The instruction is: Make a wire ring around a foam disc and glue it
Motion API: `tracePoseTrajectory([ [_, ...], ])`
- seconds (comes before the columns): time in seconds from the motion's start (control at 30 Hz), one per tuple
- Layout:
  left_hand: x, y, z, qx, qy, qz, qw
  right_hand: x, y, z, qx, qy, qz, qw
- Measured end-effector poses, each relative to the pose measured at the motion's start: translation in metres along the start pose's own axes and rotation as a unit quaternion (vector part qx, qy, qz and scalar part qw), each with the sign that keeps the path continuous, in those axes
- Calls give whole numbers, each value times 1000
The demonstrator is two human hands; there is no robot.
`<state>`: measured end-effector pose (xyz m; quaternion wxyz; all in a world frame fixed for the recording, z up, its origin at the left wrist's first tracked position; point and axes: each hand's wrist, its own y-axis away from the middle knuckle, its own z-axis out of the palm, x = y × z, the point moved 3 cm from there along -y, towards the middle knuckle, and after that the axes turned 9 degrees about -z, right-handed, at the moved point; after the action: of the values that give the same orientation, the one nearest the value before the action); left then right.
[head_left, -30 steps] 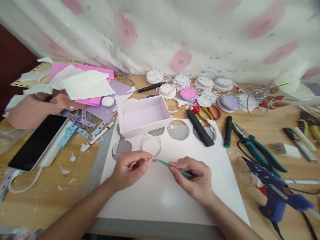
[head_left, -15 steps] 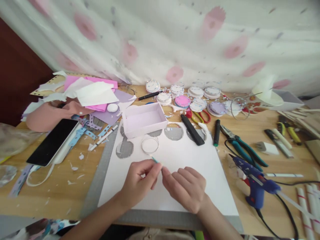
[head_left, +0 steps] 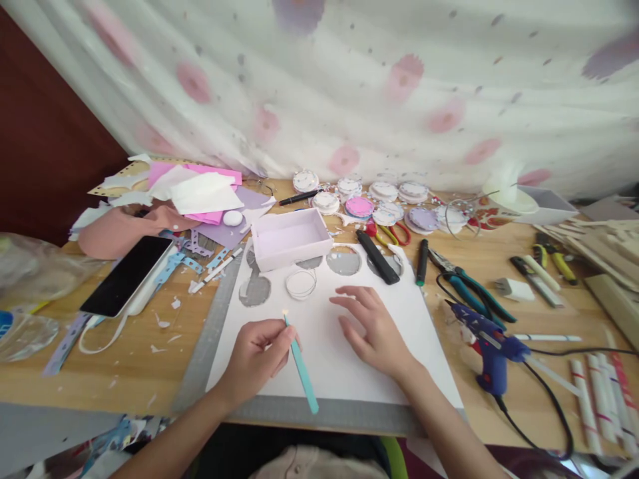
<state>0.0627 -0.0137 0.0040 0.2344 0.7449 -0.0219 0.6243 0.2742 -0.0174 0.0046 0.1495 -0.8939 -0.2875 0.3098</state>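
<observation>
The teal tweezers (head_left: pixel 304 379), a pale scrap (head_left: pixel 285 312) at their tip, have been released by the right hand (head_left: pixel 373 329), now freed with fingers spread and empty, and are held above the white sheet (head_left: pixel 339 379) by the left hand (head_left: pixel 257 356) alone, fingers pinched.

- Your slim tool (head_left: pixel 303 380): turquoise
- Your sheet (head_left: pixel 334 359): white; your mat (head_left: pixel 196 376): grey
- Your open box (head_left: pixel 293 255): pale lilac
- Your discs (head_left: pixel 360 207): mostly white, one pink, one lilac
- Your glue gun (head_left: pixel 494 366): dark blue
- Facing you, a white curtain (head_left: pixel 309 86) with pink and purple flowers
</observation>
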Motion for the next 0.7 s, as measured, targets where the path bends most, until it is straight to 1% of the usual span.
tracePoseTrajectory([
  [0.1,-10,7,0,-25,-26,-4,999,13,-12,15,-119,53,-64,989],
  [0.17,-15,10,2,-33,-39,-9,999,14,-18,27,-162,73,-94,979],
  [0.2,-17,11,3,-36,-42,-14,998,13,-21,33,-170,82,-97,977],
  [0.27,-20,12,4,-39,-41,-23,998,7,-26,44,-166,96,-84,978],
  [0.37,-22,11,4,-41,-44,-27,998,-2,-34,58,-141,116,-47,982],
  [0.5,-22,7,2,-45,-57,-8,997,-13,-38,67,-130,115,-27,984],
  [0.6,-19,4,-2,-43,-67,12,997,-20,-32,64,-122,104,-24,987],
  [0.63,-18,3,-3,-41,-70,16,997,-22,-28,60,-114,100,-24,988],
  [0.7,-17,3,-7,-38,-74,21,996,-24,-14,45,-72,94,-10,993],
])
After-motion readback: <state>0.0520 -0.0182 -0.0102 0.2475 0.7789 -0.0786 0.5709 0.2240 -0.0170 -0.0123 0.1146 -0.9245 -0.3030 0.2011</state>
